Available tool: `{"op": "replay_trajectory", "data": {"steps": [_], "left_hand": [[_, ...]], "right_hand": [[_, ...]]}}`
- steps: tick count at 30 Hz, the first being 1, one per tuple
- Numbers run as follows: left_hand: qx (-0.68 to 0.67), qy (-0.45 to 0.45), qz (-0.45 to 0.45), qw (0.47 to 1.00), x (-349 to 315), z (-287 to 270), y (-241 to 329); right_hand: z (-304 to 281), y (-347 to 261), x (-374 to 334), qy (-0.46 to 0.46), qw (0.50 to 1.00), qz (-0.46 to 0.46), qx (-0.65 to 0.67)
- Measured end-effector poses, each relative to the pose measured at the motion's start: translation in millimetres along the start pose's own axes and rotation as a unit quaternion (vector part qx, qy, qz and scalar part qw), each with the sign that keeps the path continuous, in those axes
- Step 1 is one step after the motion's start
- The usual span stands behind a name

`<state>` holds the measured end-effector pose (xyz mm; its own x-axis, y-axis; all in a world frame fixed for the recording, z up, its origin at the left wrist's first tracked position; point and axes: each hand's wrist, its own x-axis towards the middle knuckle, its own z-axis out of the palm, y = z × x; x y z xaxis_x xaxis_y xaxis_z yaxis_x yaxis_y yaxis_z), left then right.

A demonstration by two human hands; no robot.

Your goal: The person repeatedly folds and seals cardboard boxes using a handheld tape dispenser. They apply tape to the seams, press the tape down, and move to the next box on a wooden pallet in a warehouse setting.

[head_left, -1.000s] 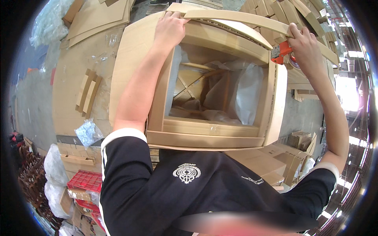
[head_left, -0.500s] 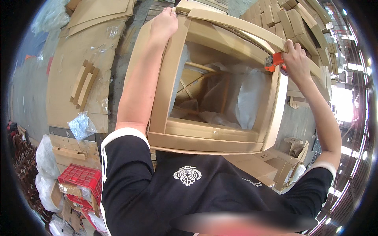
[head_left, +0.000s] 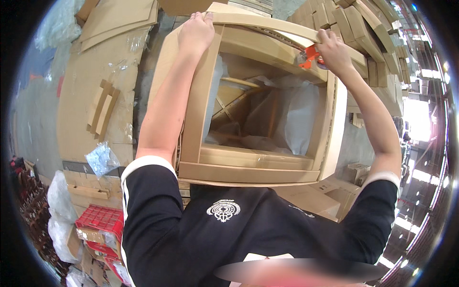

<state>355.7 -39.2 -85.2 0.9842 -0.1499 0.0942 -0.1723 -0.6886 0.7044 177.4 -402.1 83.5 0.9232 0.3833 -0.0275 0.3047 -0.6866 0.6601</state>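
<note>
A large open cardboard box (head_left: 248,177) stands before me, its rim lined with cardboard strips. Inside lie a wooden furniture-like piece (head_left: 234,103) and translucent wrapping sheets (head_left: 301,119). Along the far rim runs a long cardboard strip (head_left: 267,22), lying slightly askew to the box edge. My left hand (head_left: 197,32) is closed over the strip's left end at the far left corner. My right hand (head_left: 333,52) holds an orange-red tape dispenser (head_left: 311,57), with its fingers over the strip toward the right end. The dispenser's handle is mostly hidden by that hand.
Stacked cardboard pieces (head_left: 356,33) rise at the far right. On the left, flat cardboard sheets (head_left: 71,100) carry loose strips (head_left: 103,110) and a plastic bag with light-blue contents (head_left: 101,159). A red crate (head_left: 99,220) stands at the lower left.
The long strip has shifted left and away from me along the far rim. My right hand, with the tape dispenser, has moved left and farther away; my left hand has moved slightly.
</note>
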Motion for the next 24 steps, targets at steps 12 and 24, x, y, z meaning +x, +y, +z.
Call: {"op": "replay_trajectory", "data": {"steps": [12,24], "left_hand": [[0.135,-0.298,0.088,0.941,77.0,8.4,84.6],[0.165,-0.307,0.128,0.928,120.3,49.6,53.7]], "right_hand": [[-22.5,-6.0,-12.9,0.049,0.998,-0.005,-0.027],[14.4,74.7,31.4,0.287,0.570,0.303,0.708]]}}
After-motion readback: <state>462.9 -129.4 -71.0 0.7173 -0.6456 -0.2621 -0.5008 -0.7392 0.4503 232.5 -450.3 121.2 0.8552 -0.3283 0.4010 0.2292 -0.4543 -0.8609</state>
